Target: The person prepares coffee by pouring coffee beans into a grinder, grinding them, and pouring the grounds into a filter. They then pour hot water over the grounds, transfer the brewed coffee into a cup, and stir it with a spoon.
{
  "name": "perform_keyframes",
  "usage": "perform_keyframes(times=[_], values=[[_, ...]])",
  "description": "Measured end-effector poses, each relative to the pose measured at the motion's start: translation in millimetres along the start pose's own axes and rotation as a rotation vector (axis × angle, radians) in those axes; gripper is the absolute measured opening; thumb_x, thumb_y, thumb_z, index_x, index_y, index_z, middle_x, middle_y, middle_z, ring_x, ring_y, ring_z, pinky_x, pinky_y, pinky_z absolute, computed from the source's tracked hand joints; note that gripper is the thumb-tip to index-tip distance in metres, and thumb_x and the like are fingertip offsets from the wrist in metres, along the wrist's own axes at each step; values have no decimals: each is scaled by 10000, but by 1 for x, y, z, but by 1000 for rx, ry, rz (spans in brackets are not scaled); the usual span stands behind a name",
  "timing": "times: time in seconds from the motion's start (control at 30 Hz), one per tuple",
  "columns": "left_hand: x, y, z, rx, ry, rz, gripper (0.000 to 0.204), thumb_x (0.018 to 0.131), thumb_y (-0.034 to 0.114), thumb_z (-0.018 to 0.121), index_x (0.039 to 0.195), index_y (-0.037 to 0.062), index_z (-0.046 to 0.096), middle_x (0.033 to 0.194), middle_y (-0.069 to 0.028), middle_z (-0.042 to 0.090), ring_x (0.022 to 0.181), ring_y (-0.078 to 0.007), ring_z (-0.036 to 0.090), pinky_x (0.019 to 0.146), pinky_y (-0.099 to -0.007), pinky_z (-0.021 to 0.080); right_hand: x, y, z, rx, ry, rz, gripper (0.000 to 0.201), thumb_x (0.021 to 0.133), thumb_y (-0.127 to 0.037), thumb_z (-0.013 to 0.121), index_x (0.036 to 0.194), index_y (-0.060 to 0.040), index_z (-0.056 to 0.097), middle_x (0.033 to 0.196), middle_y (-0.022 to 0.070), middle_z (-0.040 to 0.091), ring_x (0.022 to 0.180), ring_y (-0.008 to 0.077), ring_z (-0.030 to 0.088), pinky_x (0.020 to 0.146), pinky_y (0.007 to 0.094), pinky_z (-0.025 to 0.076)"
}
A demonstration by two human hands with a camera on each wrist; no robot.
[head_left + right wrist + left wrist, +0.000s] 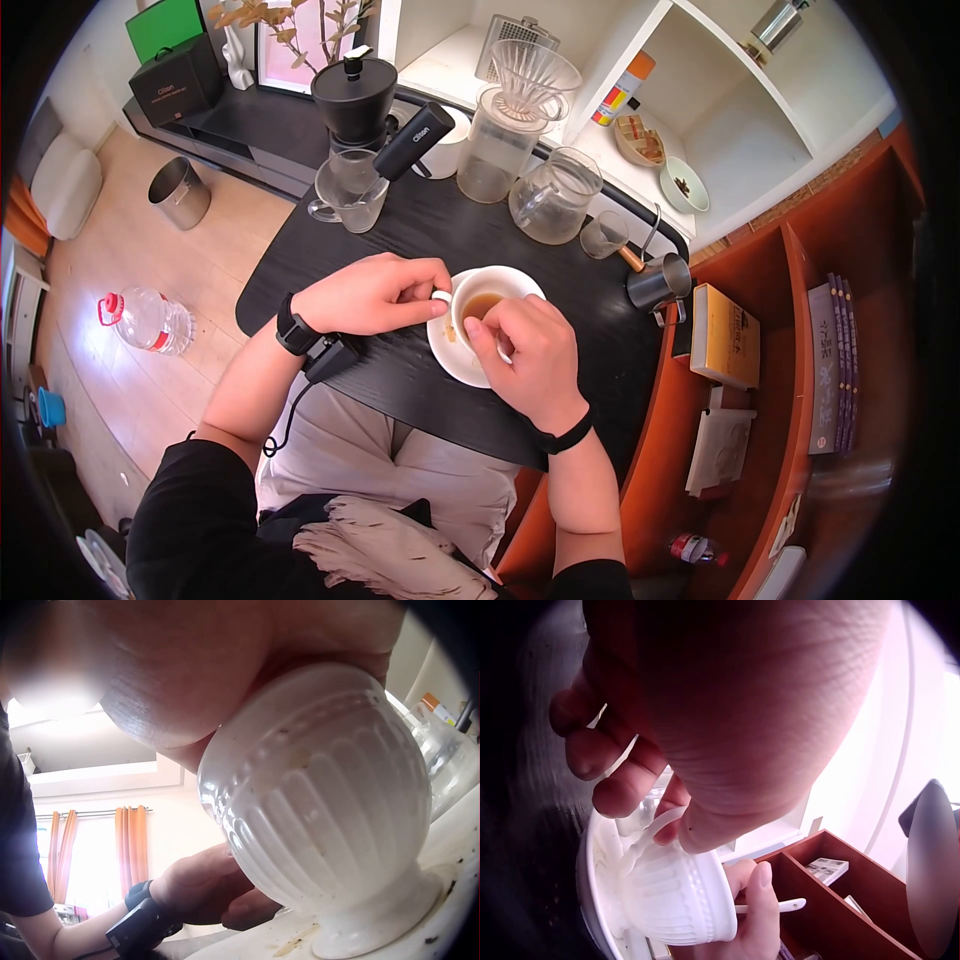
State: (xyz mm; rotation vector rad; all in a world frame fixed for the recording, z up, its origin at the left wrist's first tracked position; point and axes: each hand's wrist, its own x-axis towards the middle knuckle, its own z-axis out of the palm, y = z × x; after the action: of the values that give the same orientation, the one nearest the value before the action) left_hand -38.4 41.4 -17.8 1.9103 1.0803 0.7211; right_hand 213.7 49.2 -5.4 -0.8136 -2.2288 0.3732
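Note:
A white cup [461, 318] with fluted sides holds some brown liquid [484, 304]. It stands on a white saucer [440, 352], which has brown stains. My left hand [375, 292] pinches the cup's handle [656, 829] between thumb and forefinger, its other fingers loosely bent. Over the cup's right rim, my right hand [530, 355] pinches a slim white spoon [792, 904]; the handle end, with a small hole, sticks out past the thumb. The spoon's lower part is hidden. In the right wrist view the cup [322, 802] fills the middle, under the right palm.
On the black table [590, 340] stand a glass server [555, 195], a dripper [535, 80] on a glass jar, a glass cup [355, 190] under a black handheld whisk [413, 140], a grinder [353, 95] and a metal pitcher [660, 282]. A wooden bookshelf [770, 300] borders the right.

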Motion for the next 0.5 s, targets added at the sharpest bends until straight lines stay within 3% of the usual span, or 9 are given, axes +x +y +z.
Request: perform_keyframes(times=[0.5], values=[[0, -1, 0, 29, -14, 6, 203, 1011, 196, 708, 1143, 56, 641, 695, -46, 603, 595, -176, 559, 581, -333, 420, -1, 1, -1, -16, -22, -7, 255, 886, -190, 824, 758, -95, 625, 696, 25, 634, 670, 237, 626, 683, 370, 519]])
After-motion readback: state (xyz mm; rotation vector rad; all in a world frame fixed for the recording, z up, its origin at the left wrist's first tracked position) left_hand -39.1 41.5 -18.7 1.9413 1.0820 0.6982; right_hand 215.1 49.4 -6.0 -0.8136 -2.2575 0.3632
